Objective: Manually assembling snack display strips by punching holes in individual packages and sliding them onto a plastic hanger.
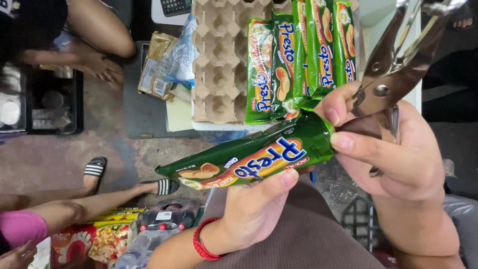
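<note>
Rough concrete floor fills the bkgd, seen from above, w/ a grey mat at upper centre.

Centre frame: a long green biscuit pack (249, 162) w/ a red-and-yellow band lies diagonally, lower left to upper right. Left hand (254, 206), red cord bracelet at the wrist, is closed under and around the pack's middle, thumb pressed on its lower edge. Right hand (398, 154), at right, pinches the pack's upper-right end between thumb and forefinger and also grips a pair of metal pliers-type stapler (393, 65), its jaws reaching toward the upper right corner. Tool sits just beside the pack's end; can't tell if it touches.

Progress, as a judgement: this pack is the one in hand, end gathered, tool not yet on it. Several matching packs (303, 55) already stand side by side at upper centre, next to a cardboard egg tray (219, 60); can't tell if those are finished.

Upper left: another person's arm and hand (99, 65). Lower left: someone's legs in striped sandals (162, 187), plus snack bags and bottles (149, 229).
</note>
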